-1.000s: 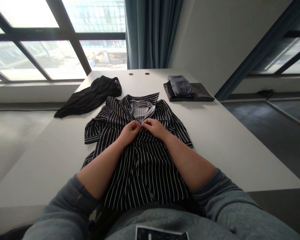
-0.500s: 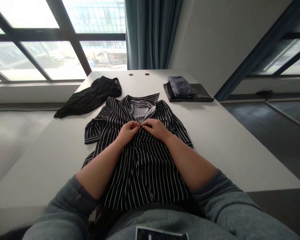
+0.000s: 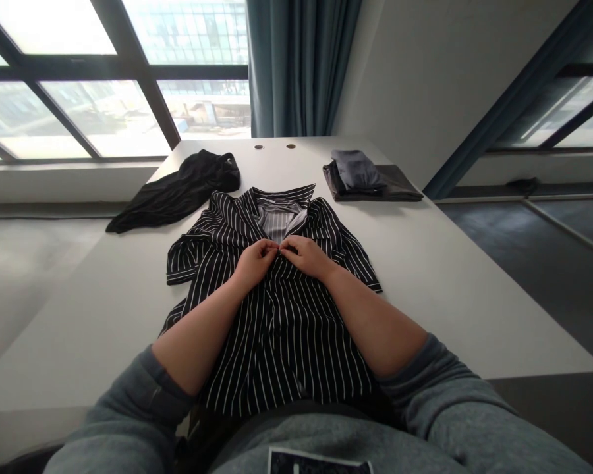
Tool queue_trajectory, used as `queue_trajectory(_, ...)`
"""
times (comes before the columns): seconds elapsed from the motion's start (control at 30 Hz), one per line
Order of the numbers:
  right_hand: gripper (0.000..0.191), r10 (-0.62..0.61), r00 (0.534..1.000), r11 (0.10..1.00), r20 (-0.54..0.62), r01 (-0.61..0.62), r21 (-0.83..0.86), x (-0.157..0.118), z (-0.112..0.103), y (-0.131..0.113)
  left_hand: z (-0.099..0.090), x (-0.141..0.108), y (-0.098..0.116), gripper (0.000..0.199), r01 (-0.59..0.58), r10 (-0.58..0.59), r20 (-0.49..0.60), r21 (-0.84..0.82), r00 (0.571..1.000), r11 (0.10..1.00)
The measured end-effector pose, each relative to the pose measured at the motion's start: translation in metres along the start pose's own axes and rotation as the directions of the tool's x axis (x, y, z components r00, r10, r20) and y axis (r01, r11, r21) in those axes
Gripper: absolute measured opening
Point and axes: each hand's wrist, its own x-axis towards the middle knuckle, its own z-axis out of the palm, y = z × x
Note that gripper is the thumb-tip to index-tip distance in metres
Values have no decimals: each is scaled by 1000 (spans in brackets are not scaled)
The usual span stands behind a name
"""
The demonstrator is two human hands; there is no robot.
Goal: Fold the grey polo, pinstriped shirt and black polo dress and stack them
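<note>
- What are your hands doing?
- My left hand point(image 3: 253, 263) and right hand point(image 3: 307, 255) are pinching the striped shirt point(image 3: 296, 329) at its neck opening's point(image 3: 275, 222) base.
- Where is it lying?
- It is spreading beneath both hands on the white table point(image 3: 454, 283).
- What are they obscuring?
- My fingers point(image 3: 267, 246) are hiding the pinched spot.

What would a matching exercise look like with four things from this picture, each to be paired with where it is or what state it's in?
Things:
1. Shirt
2. Black garment
3. Clothes stack
4. Curtain

Places and states:
A. Folded, toward the far right of the table
B. Striped, with the left hand and right hand at its front
C. Hanging beyond the table's far end
D. Crumpled, toward the table's far left

Right pairs: 1-B, 2-D, 3-A, 4-C.
</note>
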Motion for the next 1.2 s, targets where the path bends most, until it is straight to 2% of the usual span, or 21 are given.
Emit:
queue_trajectory(0.2, 9, 91, 996, 995, 9, -91, 41, 0, 1, 0, -1, -2, 2, 13, -50, 50, -1, 92, 999, 995)
queue_trajectory(0.4, 10, 141, 988, 981, -54, -133, 141, -2, 2, 5, -1, -2, -3, 21, -40, 41, 48, -24, 998, 999)
queue_trajectory(0.57, 7, 97, 990, 987, -107, -82, 136, -2, 1, 3, 0, 0, -4, 19, -2, 5, 27, -107, 1000, 994)
queue_trajectory(0.67, 7, 59, 995, 994, -80, -52, 96, -2, 0, 0, 0, 1, -4, 17, -5, 7, 16, -112, 1000, 994)
queue_trajectory(0.8, 13, 96, 995, 992, -37, -93, 87, -1, -1, -1, -1, 1, -4, 16, 16, -16, 6, -116, 1000, 993)
queue_trajectory(1.0, 7, 70, 998, 990, -4, -68, 121, -2, -2, -2, -1, 4, -10, 21, 95, -90, 35, -209, 995, 973)
queue_trajectory(1.1, 6, 79, 997, 991, 14, -80, 105, -2, -2, -2, 0, 4, -13, 18, 87, -77, 65, -181, 995, 980)
queue_trajectory(1.2, 12, 95, 995, 993, 21, -96, 65, -1, -2, 3, -2, 2, -10, 14, 61, -60, 53, -19, 997, 998)
